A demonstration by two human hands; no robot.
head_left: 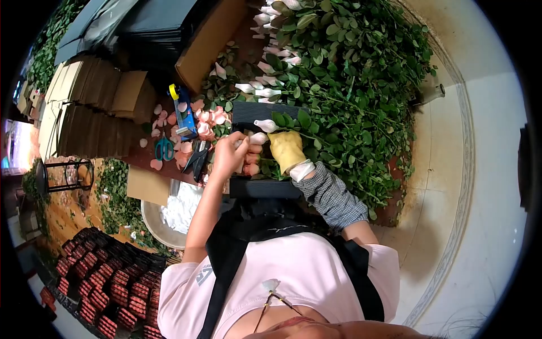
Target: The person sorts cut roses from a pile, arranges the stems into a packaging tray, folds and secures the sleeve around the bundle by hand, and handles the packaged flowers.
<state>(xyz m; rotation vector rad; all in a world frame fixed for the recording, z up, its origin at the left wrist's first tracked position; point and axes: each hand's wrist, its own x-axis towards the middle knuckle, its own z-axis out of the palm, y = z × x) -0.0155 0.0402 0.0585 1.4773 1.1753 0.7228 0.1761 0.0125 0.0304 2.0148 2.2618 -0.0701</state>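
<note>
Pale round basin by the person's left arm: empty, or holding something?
Holding something: a heap of small white pieces shows inside the basin.

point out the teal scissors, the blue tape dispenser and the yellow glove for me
Teal scissors [164, 149]: head view, on the handles.
Blue tape dispenser [185, 122]: head view, on the blue body.
Yellow glove [286, 149]: head view, on the middle of the glove.

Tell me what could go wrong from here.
The black-handled tool lies close to the bare left hand, so a sideways sweep might knock it or nick the skin. The white-wrapped bud sits between that hand and the gloved right hand; a hard squeeze could bruise it.
</note>
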